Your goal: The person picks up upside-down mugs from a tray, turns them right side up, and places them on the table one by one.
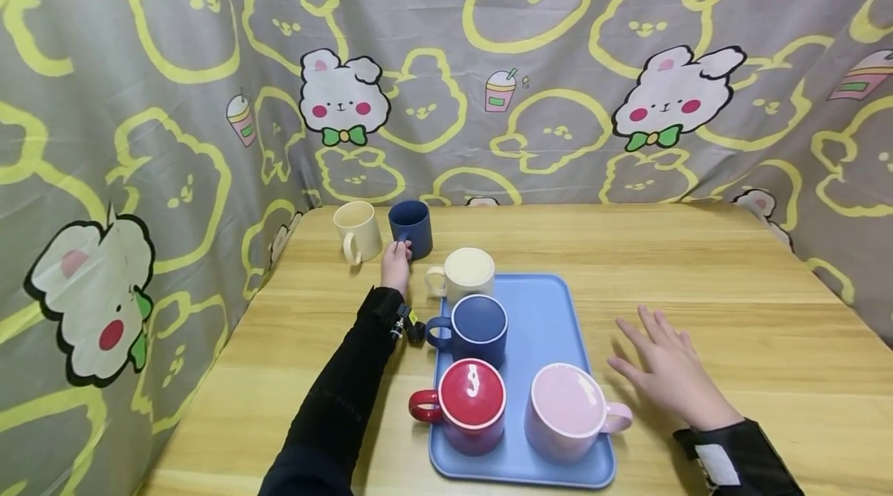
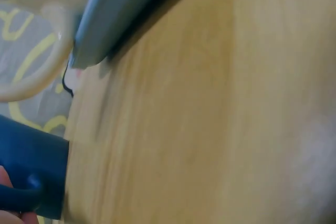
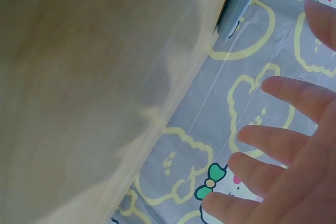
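At the back left, my left hand [image 1: 396,270] grips the handle of a dark blue mug [image 1: 413,226] that stands upright on the table. In the left wrist view, fingertips [image 2: 4,178] show at the handle of this blue mug [image 2: 39,163]. A cream mug [image 1: 360,229] stands just left of it. My right hand [image 1: 666,372] hovers over the table beside the tray, fingers spread and holding nothing. The light blue tray [image 1: 540,318] carries a cream mug [image 1: 470,273], a second dark blue mug [image 1: 481,329], a red mug [image 1: 473,403] and a pink mug [image 1: 567,412].
The wooden table [image 1: 670,256] reaches back to a grey curtain [image 1: 432,0] with yellow cartoon outlines, which also hangs along both sides. Handles of the cream, blue and red mugs stick out past the tray's left edge; the pink one's points right.
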Motion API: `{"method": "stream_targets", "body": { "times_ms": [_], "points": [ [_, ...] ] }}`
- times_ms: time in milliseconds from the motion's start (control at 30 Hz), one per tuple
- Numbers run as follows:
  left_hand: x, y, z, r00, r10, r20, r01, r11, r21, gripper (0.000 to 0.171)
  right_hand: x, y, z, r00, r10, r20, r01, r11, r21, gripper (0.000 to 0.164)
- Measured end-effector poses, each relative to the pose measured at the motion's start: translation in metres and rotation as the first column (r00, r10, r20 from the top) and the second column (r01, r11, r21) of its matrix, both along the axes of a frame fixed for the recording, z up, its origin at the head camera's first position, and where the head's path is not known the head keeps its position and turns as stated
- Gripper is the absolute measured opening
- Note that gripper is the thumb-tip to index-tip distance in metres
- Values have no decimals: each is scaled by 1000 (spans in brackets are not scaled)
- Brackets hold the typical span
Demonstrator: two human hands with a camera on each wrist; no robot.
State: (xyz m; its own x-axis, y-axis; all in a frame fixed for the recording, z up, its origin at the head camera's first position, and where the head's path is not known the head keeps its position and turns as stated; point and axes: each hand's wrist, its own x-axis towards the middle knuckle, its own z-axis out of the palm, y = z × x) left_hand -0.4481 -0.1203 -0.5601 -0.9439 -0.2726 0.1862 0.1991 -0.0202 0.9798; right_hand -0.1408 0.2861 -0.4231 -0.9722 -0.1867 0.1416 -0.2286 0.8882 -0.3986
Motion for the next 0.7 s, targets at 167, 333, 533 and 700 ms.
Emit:
{"method": "stream_targets", "body": {
  "times_ms": [167, 333, 533, 700],
  "points": [
    [8, -2, 8, 999, 38, -27, -38, 999, -13, 26, 1, 0, -1, 1000, -5, 11, 5, 1000, -6, 69],
    [54, 10, 62, 997, 76, 2, -75, 995, -61, 28, 1, 1, -1, 1000, 0, 19, 0, 1000, -10, 69],
    [97, 17, 111, 988, 73, 135, -46, 980, -195, 34, 2, 0, 0, 1000, 2, 20, -1, 1000, -21, 69],
    [117, 5, 112, 991, 16, 134, 42, 906, -421, 56, 4, 2, -1, 1000, -5, -2, 5, 999, -43, 73]
  ]
}}
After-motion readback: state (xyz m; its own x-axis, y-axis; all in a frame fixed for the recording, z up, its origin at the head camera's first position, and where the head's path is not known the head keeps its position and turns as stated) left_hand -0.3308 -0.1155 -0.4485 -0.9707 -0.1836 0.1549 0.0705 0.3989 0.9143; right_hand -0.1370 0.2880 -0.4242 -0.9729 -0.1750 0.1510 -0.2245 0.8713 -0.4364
